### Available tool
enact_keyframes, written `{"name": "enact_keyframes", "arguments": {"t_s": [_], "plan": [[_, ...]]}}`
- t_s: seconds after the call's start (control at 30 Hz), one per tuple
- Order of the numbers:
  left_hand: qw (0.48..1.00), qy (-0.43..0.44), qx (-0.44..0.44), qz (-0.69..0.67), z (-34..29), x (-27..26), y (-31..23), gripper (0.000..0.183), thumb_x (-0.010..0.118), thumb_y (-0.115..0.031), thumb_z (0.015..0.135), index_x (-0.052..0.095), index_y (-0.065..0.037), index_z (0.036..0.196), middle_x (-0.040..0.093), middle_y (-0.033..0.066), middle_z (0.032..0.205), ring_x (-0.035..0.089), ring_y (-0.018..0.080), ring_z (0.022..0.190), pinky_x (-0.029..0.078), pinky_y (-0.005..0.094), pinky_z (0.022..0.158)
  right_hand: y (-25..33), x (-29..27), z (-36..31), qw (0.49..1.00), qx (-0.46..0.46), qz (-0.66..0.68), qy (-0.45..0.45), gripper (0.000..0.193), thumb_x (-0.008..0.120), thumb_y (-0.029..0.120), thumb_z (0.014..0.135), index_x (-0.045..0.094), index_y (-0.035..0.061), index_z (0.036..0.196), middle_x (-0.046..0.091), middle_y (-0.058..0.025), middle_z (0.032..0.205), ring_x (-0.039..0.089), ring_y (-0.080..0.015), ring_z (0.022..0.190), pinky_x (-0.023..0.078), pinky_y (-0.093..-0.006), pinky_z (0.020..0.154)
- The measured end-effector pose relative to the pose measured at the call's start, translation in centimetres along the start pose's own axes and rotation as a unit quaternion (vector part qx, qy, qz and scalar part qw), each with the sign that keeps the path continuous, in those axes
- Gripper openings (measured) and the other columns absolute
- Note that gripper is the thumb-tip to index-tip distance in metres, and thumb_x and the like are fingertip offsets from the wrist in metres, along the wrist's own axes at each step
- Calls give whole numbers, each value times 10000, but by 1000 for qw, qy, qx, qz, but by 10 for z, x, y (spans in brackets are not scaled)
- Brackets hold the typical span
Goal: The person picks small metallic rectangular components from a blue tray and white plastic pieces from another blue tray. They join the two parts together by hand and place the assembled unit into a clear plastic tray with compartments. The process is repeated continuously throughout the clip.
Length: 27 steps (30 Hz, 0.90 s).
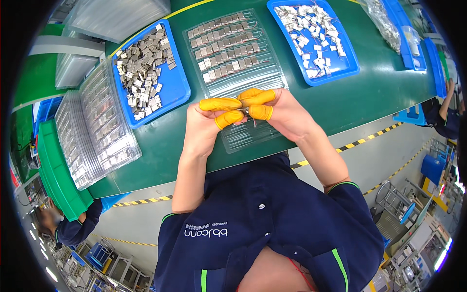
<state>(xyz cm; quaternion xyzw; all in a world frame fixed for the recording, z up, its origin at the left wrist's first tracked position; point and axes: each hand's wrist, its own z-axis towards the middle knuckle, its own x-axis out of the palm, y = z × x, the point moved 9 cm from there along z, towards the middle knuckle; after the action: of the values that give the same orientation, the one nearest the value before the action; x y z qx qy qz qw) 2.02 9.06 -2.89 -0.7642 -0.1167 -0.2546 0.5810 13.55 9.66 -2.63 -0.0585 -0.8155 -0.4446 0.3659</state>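
Note:
Yellow finger cots cover the thumbs and fingers of both my hands. My left hand (209, 117) and my right hand (279, 113) meet fingertip to fingertip, each in a pinch. Between them is a small metal connector (244, 111), mostly hidden by the fingers, with a thin wire hanging below. Under my hands lies a clear plastic tray (243, 87) with ridged slots. Its far rows hold metal connectors (224, 51) with thin wires at their right ends; the nearer slots show bare plastic.
A blue bin (175, 90) of loose metal shells stands left, another blue bin (348, 70) of white wired pieces right. Stacked filled clear trays (104, 126) and a green bin (61, 170) sit far left. Other people are at both sides. The green table's (160, 163) front edge is near me.

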Motion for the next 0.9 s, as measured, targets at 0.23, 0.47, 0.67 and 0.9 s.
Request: {"name": "enact_keyframes", "arguments": {"t_s": [0.23, 0.47, 0.67, 0.9], "plan": [[996, -46, 59, -47, -3, 5, -3, 252, 669, 2, 763, 599, 65, 996, 639, 145, 899, 646, 220, 767, 540, 304, 719, 35, 9, -6, 975, -96, -188, -72, 165, 683, 32, 739, 667, -7, 899, 643, -67, 895, 604, -176, 831, 469, -286, 782], [985, -104, -4, -139, -2, -1, 2, 281, 582, -114, 866, 561, 32, 1105, 607, 124, 1068, 621, 203, 919, 541, 320, 775, 88, 55, -32, 624, -467, -612, -134, 160, 728, 87, 619, 701, 103, 776, 631, 1, 902, 527, -220, 996, 398, -357, 847], [989, -108, 3, -104, 1, -6, -2, 318, 576, -38, 849, 524, 29, 1156, 606, 147, 1061, 619, 214, 938, 546, 323, 778, 86, 34, -24, 705, -411, -546, -191, 280, 767, 126, 589, 690, 112, 858, 614, -9, 1010, 502, -242, 1029, 398, -343, 868], [991, -134, 0, -12, 5, 7, -12, 305, 561, 31, 838, 495, 51, 1135, 612, 154, 990, 641, 258, 872, 545, 322, 780, 56, -11, 1, 889, -268, -354, -114, 178, 705, 58, 717, 690, 53, 894, 647, -69, 893, 587, -180, 832, 449, -282, 784]]}}
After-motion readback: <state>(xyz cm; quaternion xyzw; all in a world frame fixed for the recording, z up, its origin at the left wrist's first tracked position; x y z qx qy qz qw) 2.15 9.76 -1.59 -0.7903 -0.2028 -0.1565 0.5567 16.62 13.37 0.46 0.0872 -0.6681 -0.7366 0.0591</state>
